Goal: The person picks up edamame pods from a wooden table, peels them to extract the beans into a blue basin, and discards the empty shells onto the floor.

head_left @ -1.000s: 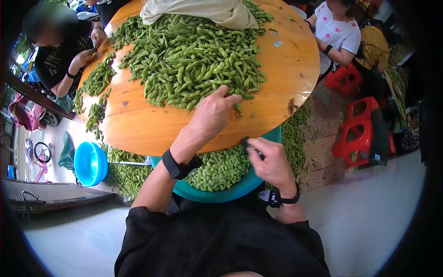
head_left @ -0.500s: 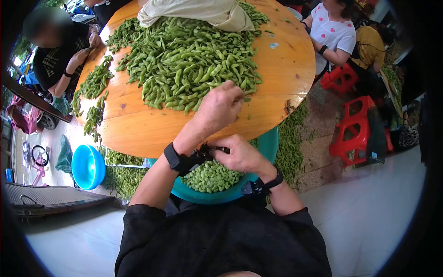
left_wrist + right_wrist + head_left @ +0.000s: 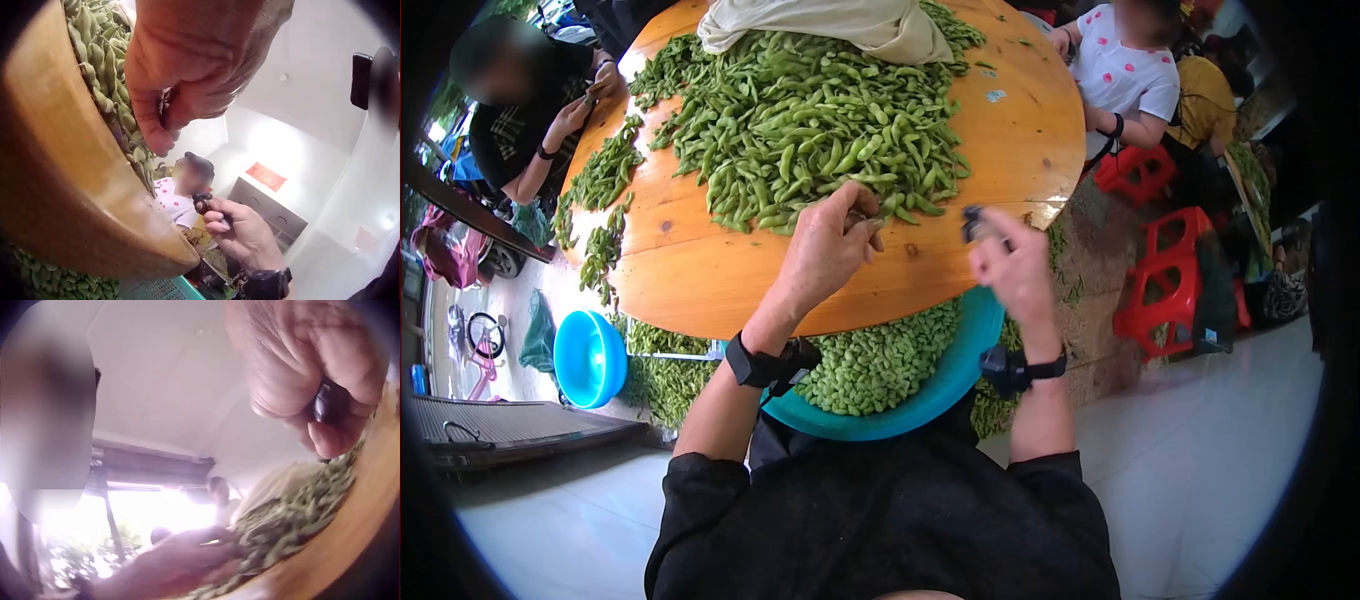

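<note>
Teal basin (image 3: pixel 962 372) below table (image 3: pixel 700 275) | left hand (image 3: pixel 825 250) pinches pod (image 3: pixel 862 214) | right hand (image 3: pixel 1015 270) grips dark tool (image 3: pixel 973 222)

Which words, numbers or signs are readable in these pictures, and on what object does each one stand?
No text can be read in any view.
Red sign, left wrist view: its marks are too blurred to read.
Pale sticker on the wooden table: too small to read.

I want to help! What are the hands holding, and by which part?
The right hand pinches a small dark object by its lower end, thumb against fingers. The left hand curls over pods; its hold is unclear.
</note>
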A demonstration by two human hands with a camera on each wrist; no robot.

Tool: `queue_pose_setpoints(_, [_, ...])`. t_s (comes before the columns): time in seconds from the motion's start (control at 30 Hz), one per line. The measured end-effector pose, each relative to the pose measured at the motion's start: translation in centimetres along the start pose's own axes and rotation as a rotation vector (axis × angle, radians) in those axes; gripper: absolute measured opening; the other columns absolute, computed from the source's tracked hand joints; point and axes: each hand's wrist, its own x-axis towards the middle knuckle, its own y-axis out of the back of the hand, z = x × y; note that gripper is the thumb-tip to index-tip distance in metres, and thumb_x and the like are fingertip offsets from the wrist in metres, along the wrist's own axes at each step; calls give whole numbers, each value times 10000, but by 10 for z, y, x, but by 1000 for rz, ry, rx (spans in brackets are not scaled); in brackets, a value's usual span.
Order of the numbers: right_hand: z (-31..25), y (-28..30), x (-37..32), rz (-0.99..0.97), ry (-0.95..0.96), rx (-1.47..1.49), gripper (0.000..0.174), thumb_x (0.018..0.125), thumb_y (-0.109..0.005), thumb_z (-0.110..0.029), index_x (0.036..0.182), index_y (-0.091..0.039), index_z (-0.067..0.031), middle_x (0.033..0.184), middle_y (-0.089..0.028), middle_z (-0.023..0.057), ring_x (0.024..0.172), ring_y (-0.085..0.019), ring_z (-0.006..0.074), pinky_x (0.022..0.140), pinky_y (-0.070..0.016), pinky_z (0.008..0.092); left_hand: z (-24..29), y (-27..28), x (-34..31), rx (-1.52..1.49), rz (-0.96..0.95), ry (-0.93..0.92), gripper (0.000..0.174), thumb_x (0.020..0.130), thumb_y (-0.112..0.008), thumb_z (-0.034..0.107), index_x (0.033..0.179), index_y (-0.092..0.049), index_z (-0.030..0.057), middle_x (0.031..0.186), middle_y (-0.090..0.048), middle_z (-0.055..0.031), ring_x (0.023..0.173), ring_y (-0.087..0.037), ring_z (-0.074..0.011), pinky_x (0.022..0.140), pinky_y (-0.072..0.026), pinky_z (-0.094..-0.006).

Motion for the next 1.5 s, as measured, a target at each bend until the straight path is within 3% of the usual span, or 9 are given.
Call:
queue_pose_setpoints(0.07, [-1, -16, -13, -283, -113, 48, 217, 925, -539, -41, 1083, -660, 48, 651, -599, 35, 551, -546, 68, 512, -453, 254, 4, -2, -3, 50, -26, 23, 43, 933, -572, -29, 954, -537, -42, 824, -627, -70, 665, -617, -102, 560, -494, -239])
queue_pose_setpoints(0.13, [6, -16, -8, -317, -146, -58, 209, 924, -554, -52, 1073, -665, 46, 648, -603, 27, 561, -562, 75, 518, -453, 259, 10, -3, -8, 30, -16, 19, 47, 932, -569, -32, 972, -553, -49, 831, -632, -70, 673, -622, -105, 563, -500, -240])
queue_pose_setpoints(0.2, [16, -13, 7, 67, 320, -499, 200, 924, -571, -66, 1059, -671, 42, 647, -611, 30, 576, -584, 85, 513, -445, 274, 10, -3, -13, 7, -4, 19, 63, 931, -567, -35, 991, -568, -55, 838, -638, -71, 682, -628, -108, 566, -505, -240])
queue_pose_setpoints(0.27, [4, -10, 6, 139, 249, -483, 207, 936, -575, -77, 1071, -664, 53, 652, -589, -10, 567, -541, 57, 497, -416, 252, 6, -5, -15, -138, -10, 28, 93, 934, -566, -27, 1014, -594, -66, 839, -647, -73, 695, -640, -115, 569, -516, -239])
queue_pose_setpoints(0.33, [-7, -14, -2, -56, -10, 146, 223, 950, -571, -79, 1111, -662, 46, 667, -549, -49, 558, -476, 24, 485, -383, 219, 4, -10, -18, -222, -26, 67, 100, 937, -578, -14, 1019, -604, -64, 827, -647, -72, 696, -643, -115, 572, -519, -238])
queue_pose_setpoints(0.47, [-11, -28, -23, -217, -156, 373, 278, 955, -572, -74, 1191, -630, 60, 694, -526, -44, 558, -441, 13, 477, -351, 182, -1, -20, -27, -369, -62, 110, 114, 937, -623, 29, 1014, -619, -54, 794, -643, -68, 691, -647, -116, 567, -517, -233])
queue_pose_setpoints(0.8, [-1, -44, -40, -158, -63, 256, 263, 940, -599, -60, 1174, -630, 54, 702, -544, -24, 558, -462, 17, 476, -359, 184, 10, -26, -46, -290, -14, 324, 109, 907, -690, 79, 937, -664, -23, 722, -653, -31, 595, -589, -56, 529, -469, -200])
queue_pose_setpoints(1.23, [-8, -36, -44, -187, -205, 613, 241, 972, -557, -36, 1182, -600, 76, 653, -459, -55, 515, -369, 12, 452, -291, 188, 0, -31, -47, -533, -39, 323, 135, 946, -663, 145, 917, -647, 15, 704, -634, -7, 559, -564, -53, 474, -435, -190])
queue_pose_setpoints(1.5, [0, -35, -50, -161, -194, 583, 232, 982, -553, -63, 1161, -602, 76, 644, -453, -52, 520, -365, 17, 452, -282, 198, 5, -57, -52, -515, 63, 257, 144, 943, -665, 132, 880, -631, 7, 667, -622, -1, 550, -538, -48, 470, -398, -188])
